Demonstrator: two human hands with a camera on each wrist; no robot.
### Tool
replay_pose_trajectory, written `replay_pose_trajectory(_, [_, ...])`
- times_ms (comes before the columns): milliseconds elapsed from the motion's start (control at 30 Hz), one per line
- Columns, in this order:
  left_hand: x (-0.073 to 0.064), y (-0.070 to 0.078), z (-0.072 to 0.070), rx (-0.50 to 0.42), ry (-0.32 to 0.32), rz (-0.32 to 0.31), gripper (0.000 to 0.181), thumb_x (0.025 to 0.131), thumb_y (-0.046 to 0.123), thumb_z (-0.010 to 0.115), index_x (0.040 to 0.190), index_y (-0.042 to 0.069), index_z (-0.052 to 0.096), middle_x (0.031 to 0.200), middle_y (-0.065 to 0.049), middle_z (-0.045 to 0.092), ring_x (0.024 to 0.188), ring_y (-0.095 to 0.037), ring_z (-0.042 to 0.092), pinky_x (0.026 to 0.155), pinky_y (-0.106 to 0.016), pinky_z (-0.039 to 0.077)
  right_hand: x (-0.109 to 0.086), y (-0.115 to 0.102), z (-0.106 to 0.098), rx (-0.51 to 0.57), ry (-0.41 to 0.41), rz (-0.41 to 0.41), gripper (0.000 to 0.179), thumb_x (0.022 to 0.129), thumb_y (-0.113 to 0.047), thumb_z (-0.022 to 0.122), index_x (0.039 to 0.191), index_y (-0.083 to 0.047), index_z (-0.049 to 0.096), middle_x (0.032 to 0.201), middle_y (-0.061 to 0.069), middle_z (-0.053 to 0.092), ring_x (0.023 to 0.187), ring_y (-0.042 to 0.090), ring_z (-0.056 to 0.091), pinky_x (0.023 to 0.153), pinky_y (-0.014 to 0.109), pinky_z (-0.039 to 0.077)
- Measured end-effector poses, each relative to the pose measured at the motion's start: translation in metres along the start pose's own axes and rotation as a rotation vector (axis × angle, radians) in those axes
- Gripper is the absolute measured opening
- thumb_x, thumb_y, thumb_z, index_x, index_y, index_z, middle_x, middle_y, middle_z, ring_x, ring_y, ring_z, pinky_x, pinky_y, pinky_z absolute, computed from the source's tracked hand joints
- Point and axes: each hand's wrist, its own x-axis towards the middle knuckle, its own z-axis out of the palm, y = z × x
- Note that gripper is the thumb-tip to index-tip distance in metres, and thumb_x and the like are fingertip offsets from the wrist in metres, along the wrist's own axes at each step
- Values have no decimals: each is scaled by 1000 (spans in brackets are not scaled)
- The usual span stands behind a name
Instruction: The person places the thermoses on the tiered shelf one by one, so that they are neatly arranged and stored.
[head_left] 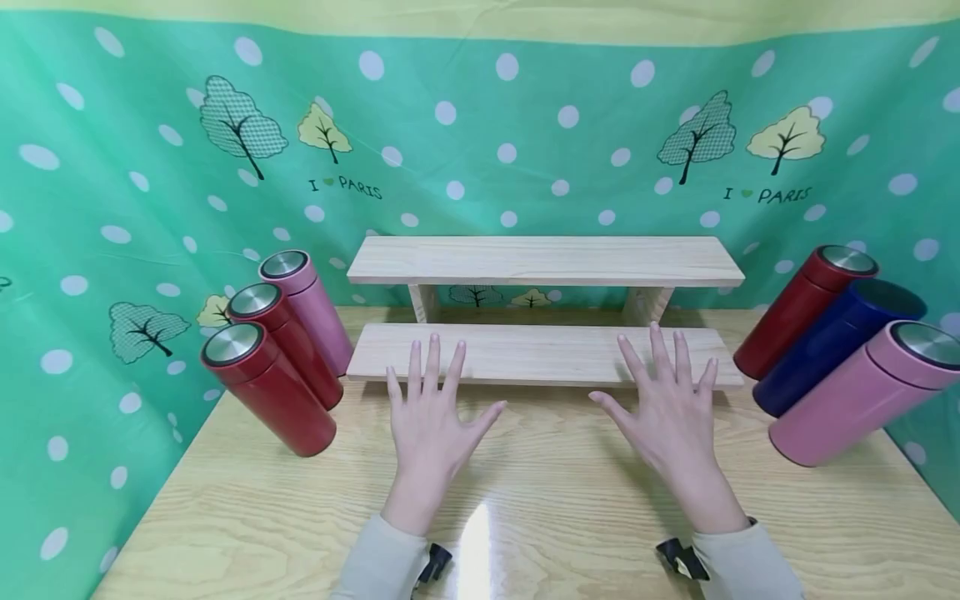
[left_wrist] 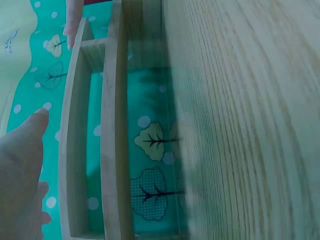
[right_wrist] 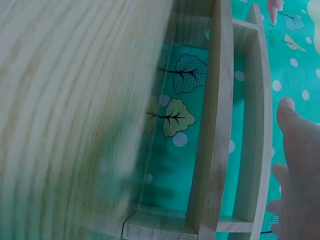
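Observation:
In the head view my left hand (head_left: 432, 423) is held palm down with its fingers spread, just in front of a two-tier wooden shelf (head_left: 540, 354). My right hand (head_left: 670, 419) mirrors it to the right, fingers spread too, and neither hand holds anything. The fingertips of both overlap the lower board in view; whether they touch it I cannot tell. Left of the shelf stand two red thermos flasks (head_left: 273, 392) and a pink thermos flask (head_left: 311, 304). On the right are a red flask (head_left: 802, 312), a dark blue flask (head_left: 832, 350) and a pink flask (head_left: 855, 400).
Beneath everything lies a light wood-grain table (head_left: 547, 500) with a bright reflection near its front. A green dotted cloth (head_left: 510, 117) with printed trees hangs behind and along both sides. The shelf's upper board (head_left: 547, 260) sits farther back, raised on wooden supports.

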Motion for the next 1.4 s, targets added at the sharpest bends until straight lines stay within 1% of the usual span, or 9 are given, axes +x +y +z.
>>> replay_pose_trajectory(100, [1, -1, 1, -7, -11, -3, 96, 82, 84, 42, 159, 30, 20, 166, -6, 9, 151, -30, 2, 116, -60, 0, 0, 1, 0, -2, -4, 3, 87, 88, -69, 56, 157, -23, 30, 165, 15, 7, 150, 38, -4, 109, 72, -4])
replay_pose_trajectory(267, [4, -3, 4, -6, -3, -1, 95, 83, 83, 42, 159, 30, 21, 166, -7, 10, 151, -30, 3, 116, -60, 3, -1, 4, 1, -1, -9, 13, 86, 88, -68, 56, 157, -23, 30, 165, 15, 7, 150, 39, -2, 109, 71, -5])
replay_pose_trajectory(533, [5, -15, 7, 13, -7, -39, 95, 83, 84, 40, 159, 31, 20, 166, -7, 8, 151, -31, 2, 116, -60, 1, 0, 3, 3, 20, -16, 22, 85, 89, -68, 55, 157, -23, 30, 165, 14, 6, 150, 40, -1, 110, 70, -6])
replay_pose_trajectory(800, [9, -27, 9, -39, -31, -75, 96, 83, 84, 41, 159, 29, 21, 165, -9, 10, 151, -32, 2, 115, -61, -2, -1, 4, 1, 16, -22, 32, 83, 91, -68, 52, 157, -23, 29, 165, 14, 4, 149, 41, -1, 110, 70, -6])
replay_pose_trajectory(933, [10, -36, 10, -42, -48, -104, 99, 83, 85, 37, 160, 27, 19, 165, -10, 9, 151, -33, 1, 115, -63, 0, -2, 3, 1, 18, -19, 23, 84, 91, -67, 53, 157, -22, 29, 165, 15, 6, 149, 42, 3, 110, 71, -4])
replay_pose_trajectory(1000, [11, -40, 12, -45, -48, -116, 100, 82, 86, 36, 160, 26, 18, 165, -11, 8, 151, -33, 1, 115, -63, 0, -2, 2, 1, 20, -16, 19, 84, 91, -67, 54, 157, -22, 29, 165, 16, 7, 149, 43, 4, 110, 71, -3])
replay_pose_trajectory(1133, [11, -48, 14, -85, -46, -134, 100, 82, 86, 36, 160, 25, 18, 165, -12, 8, 151, -34, 0, 114, -63, -2, -3, 2, 3, 20, -15, 17, 85, 90, -68, 54, 158, -24, 27, 164, 16, 8, 149, 43, 4, 110, 69, -5])
replay_pose_trajectory(1267, [12, -55, 15, -122, -45, -144, 100, 83, 85, 35, 160, 24, 18, 165, -13, 9, 150, -35, 1, 114, -65, 1, -3, 1, 3, 22, -16, 22, 85, 90, -68, 53, 158, -25, 26, 164, 16, 8, 149, 42, 4, 111, 68, -7])
replay_pose_trajectory(1400, [13, -64, 18, -167, -38, -166, 100, 83, 85, 35, 160, 23, 19, 165, -13, 9, 150, -35, 1, 114, -65, 3, -3, 0, 2, 25, -17, 22, 85, 90, -69, 52, 158, -23, 28, 164, 16, 8, 149, 43, 4, 111, 69, -5])
